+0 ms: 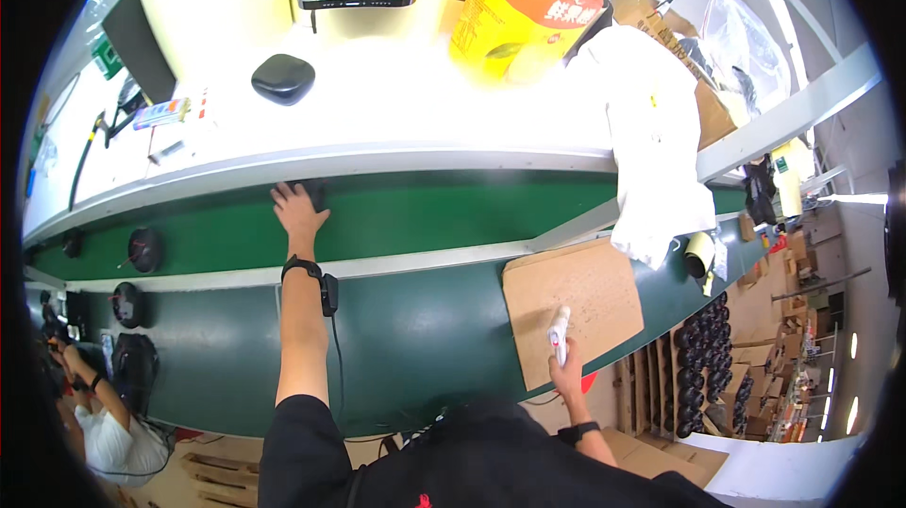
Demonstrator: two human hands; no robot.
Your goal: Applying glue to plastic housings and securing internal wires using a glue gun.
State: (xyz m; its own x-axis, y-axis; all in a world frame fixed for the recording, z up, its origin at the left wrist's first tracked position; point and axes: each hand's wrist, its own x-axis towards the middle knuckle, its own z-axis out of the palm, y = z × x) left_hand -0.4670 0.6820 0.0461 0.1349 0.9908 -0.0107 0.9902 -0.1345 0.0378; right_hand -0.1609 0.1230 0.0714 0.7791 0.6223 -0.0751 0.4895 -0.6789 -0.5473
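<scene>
My left hand (300, 213) reaches forward over the green belt (453, 211), fingers spread. Just beyond its fingertips, a dark object (315, 189) is partly hidden under the shelf edge; I cannot tell whether the hand touches it. In my right hand (568, 374) is a slim white tool with a pale tip (559, 330), its exact kind unclear. The tool points away from me over a brown cardboard sheet (599, 291), speckled with dark marks, on the dark green bench.
Above the belt runs a white shelf (396, 135) with a black rounded device (283, 79) and an orange and yellow carton (528, 12). White cloth (651, 121) hangs at its right. Round black parts (144, 249) sit on the belt at left. Another person (118, 437) works at lower left.
</scene>
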